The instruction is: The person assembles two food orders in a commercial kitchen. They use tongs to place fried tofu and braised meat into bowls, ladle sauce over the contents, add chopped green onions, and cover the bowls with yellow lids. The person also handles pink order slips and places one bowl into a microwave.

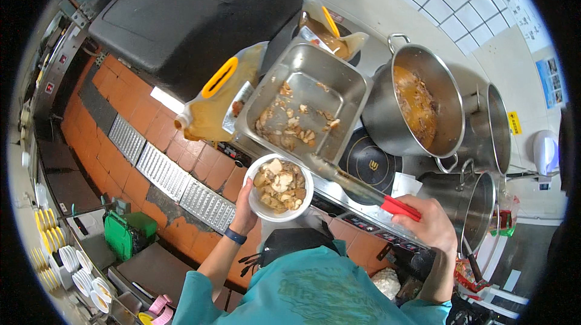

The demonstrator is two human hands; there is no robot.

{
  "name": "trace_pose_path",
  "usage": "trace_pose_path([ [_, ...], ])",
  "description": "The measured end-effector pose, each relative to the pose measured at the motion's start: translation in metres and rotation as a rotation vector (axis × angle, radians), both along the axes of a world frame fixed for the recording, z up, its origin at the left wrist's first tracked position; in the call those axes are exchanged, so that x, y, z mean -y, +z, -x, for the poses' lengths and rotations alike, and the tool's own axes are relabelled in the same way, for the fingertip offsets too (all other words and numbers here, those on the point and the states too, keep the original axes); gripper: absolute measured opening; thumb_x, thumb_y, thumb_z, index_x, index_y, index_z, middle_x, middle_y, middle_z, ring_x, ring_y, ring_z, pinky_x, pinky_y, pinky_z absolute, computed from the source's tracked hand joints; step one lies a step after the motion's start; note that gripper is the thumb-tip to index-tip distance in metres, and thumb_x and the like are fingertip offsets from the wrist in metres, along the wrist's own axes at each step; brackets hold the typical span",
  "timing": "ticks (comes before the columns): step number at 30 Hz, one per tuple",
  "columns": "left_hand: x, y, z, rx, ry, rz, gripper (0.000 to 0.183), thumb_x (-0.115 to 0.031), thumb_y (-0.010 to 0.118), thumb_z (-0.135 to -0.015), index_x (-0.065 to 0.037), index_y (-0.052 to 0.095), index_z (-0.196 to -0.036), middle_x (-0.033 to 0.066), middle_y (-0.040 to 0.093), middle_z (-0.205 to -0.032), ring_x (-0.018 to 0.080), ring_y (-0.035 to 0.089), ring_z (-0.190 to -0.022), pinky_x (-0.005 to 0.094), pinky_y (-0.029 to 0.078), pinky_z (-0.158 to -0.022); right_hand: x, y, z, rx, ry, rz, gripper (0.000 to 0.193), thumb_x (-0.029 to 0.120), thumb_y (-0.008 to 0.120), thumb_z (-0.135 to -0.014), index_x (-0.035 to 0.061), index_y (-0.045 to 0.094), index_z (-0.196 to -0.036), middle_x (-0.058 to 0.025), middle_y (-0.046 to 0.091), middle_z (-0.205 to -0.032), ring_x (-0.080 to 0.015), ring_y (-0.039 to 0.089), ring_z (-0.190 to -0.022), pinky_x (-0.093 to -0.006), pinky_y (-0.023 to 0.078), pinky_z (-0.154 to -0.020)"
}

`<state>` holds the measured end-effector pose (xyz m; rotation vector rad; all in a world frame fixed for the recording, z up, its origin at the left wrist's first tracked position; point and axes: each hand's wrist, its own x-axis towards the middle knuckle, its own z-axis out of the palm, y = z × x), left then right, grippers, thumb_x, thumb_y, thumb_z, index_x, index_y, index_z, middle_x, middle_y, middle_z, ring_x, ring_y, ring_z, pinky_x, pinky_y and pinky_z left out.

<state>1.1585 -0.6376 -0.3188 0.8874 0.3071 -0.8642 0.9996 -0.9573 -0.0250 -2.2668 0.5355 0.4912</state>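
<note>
My left hand (244, 211) grips a white bowl (250, 200) by its left side. Pieces of brown and pale cooked food (280, 186) fill the bowl. My right hand (432, 224) is wrapped round the red handle of a long metal utensil (357, 186). The utensil slants left, its far end by the near edge of a deep steel pan (351, 101); I cannot make out the shape of that end. Inside the pan lie scattered food pieces (293, 126) in a little liquid. The bowl is just in front of the pan.
A large steel pot (381, 110) of brown stew stands right of the pan, with more pots (501, 125) beyond. Plastic jugs (248, 59) of brown liquid flank the pan. A black induction plate (369, 160) shows between pan and pot. Tiled floor (130, 173) with metal grates lies left.
</note>
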Motion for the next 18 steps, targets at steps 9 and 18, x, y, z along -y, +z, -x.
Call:
trace_pose_path([
  [9,-0.015,0.049,0.035,0.04,0.043,-0.006,0.069,-0.053,0.044,-0.103,-0.005,0.036,-0.152,0.0181,0.048,-0.149,0.0312,0.05,-0.135,0.0447,0.044,-0.112,0.106,-0.01,0.05,0.256,-0.507,0.451,0.033,0.025,0.071,-0.092,0.0025,0.069,-0.115,-0.0109,0.068,-0.077,-0.0213,0.065,-0.065,-0.0312,0.049,-0.059],
  [18,0.076,0.138,0.056,0.154,0.122,0.003,0.065,-0.05,0.042,-0.105,-0.002,0.037,-0.15,0.0175,0.051,-0.144,0.0329,0.053,-0.13,0.0461,0.046,-0.109,0.224,-0.027,-0.02,-0.278,-0.241,0.647,0.051,0.046,0.082,-0.074,0.0029,0.077,-0.1,-0.0191,0.075,-0.098,-0.0327,0.073,-0.094,-0.041,0.057,-0.086],
])
